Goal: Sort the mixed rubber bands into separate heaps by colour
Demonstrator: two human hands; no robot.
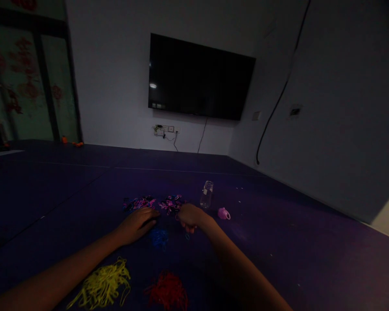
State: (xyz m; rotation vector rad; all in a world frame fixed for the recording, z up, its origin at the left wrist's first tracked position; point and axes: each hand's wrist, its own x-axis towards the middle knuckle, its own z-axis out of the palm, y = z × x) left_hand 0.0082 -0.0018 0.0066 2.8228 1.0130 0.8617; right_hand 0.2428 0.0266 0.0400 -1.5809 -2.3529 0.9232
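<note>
My left hand [138, 224] rests on the purple floor with its fingers stretched out and its thumb apart, at the near edge of a mixed pile of pink, blue and dark rubber bands [141, 203]. My right hand [189, 216] is closed, knuckles up, beside a second mixed pile [171, 204]. Its fingertips point down and hide whatever they may hold. Just below them shows a small greenish band [187, 236]; whether it is gripped I cannot tell. Between my hands lies a little heap of blue bands [159, 237]. Nearer are yellow bands [105, 283] and red bands [167, 291].
Beyond my right hand stands a clear bottle [206, 194], its mouth uncovered. A pink cap with a ring [223, 213] lies to its right. Small white scraps [239, 201] dot the floor. A wall-mounted television [201, 77] hangs at the back. The room is dim.
</note>
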